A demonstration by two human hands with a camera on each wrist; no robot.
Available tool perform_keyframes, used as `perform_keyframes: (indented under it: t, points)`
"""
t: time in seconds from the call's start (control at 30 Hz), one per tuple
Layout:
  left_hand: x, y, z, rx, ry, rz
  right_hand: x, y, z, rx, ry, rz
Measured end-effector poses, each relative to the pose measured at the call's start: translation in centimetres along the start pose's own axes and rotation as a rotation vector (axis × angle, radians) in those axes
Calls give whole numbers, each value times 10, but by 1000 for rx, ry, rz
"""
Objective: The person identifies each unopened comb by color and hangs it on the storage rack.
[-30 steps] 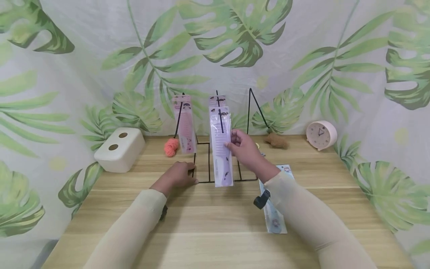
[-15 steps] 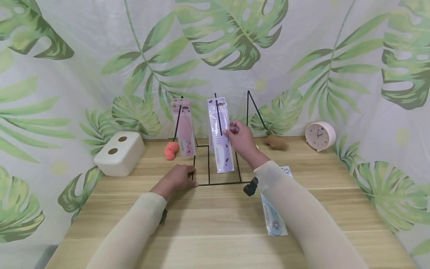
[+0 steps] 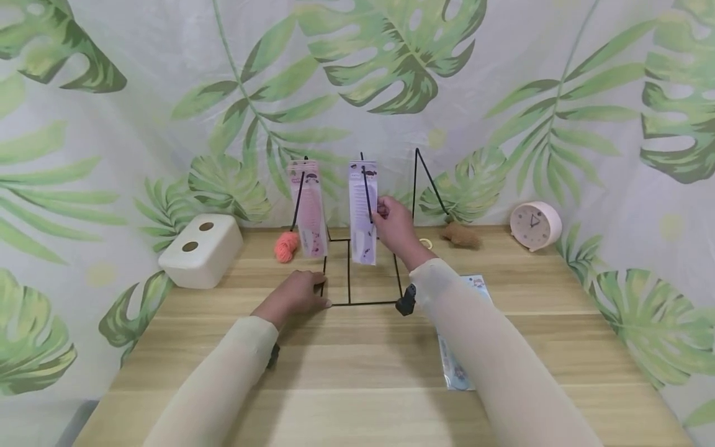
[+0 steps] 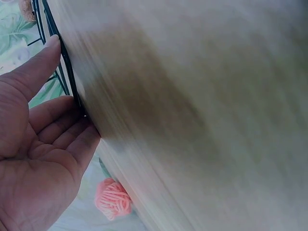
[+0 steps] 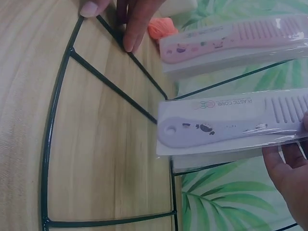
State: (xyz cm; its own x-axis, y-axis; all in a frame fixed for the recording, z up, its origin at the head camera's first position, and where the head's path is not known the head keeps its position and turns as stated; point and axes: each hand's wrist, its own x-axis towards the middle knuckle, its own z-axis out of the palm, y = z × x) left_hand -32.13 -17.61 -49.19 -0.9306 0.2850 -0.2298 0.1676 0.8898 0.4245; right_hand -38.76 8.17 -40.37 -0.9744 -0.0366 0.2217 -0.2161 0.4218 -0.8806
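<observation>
1. the purple comb pack (image 3: 363,214) hangs on the middle hook of the black wire rack (image 3: 349,282), near the back of the wooden table (image 3: 357,366); the right hand (image 3: 395,225) pinches its right edge between thumb and fingers.
2. the left hand (image 3: 296,295) lies at the rack's front left corner, fingers nearly straight and resting against the wire base, gripping nothing; it seems to steady the rack.
3. to do this step well, the person likely needs the pack's hang hole seated fully down the hook before the pinch eases, so the pack hangs straight rather than tilted.
4. the left hand's pressure on the base probably matters: the rack looks light and may slide or tip under a push.
5. the pink comb pack (image 3: 310,211) hangs on the left hook, just beside; the purple one should stay apart from it.
6. a blue comb pack (image 3: 455,366) lies flat on the table under the right forearm.
</observation>
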Motion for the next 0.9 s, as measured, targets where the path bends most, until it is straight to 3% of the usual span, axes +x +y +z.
perform_keyframes:
  t: [0.3, 0.9]
  points:
    - [1, 4, -2, 16, -3, -1, 5, 5, -2, -110, 8, -52]
    - [0, 1, -1, 19, -3, 4, 3, 15, 3, -95, -47, -23]
